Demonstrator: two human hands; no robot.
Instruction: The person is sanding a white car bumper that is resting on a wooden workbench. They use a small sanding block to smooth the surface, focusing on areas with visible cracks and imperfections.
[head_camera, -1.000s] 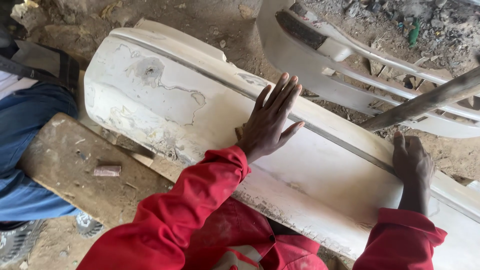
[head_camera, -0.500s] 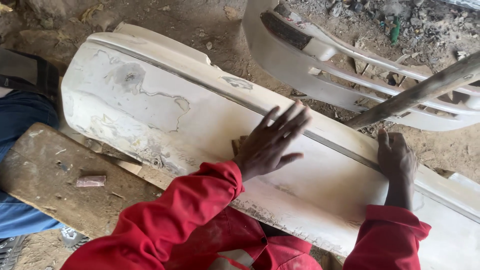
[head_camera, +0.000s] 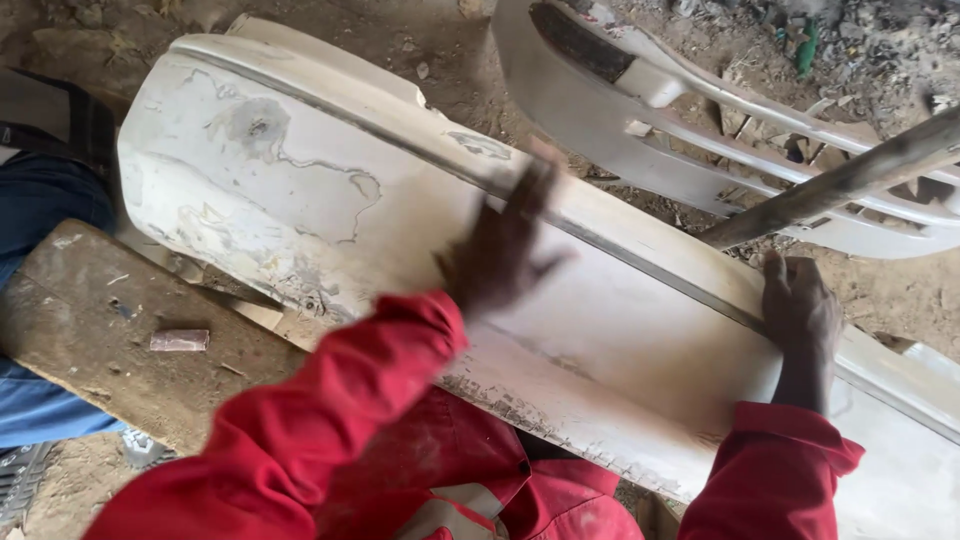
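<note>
The bumper (head_camera: 330, 190), white and patchy with filler, lies on its side across the dirt ground, its lower edge against the person's red-clad lap. The plank (head_camera: 110, 340) lies below its left end, carrying a small block (head_camera: 179, 340).

Left hand (head_camera: 500, 250): flat on the bumper's middle face, fingers spread, motion-blurred. Whether a sanding pad is under the palm cannot be told. Right hand (head_camera: 800, 310): grip closed over the bumper's upper ridge, steadying it.

Hazards, judged from this position:
- The bumper rests on a curved edge. Heavy pressure from the left hand could roll or slide it if the right-hand grip loosens.
- Uneven strokes could cut through filler around the patches at the bumper's left end.
- The rod (head_camera: 840, 185) above the right hand could snag knuckles.
- A second bumper (head_camera: 640, 110) behind limits room.
</note>
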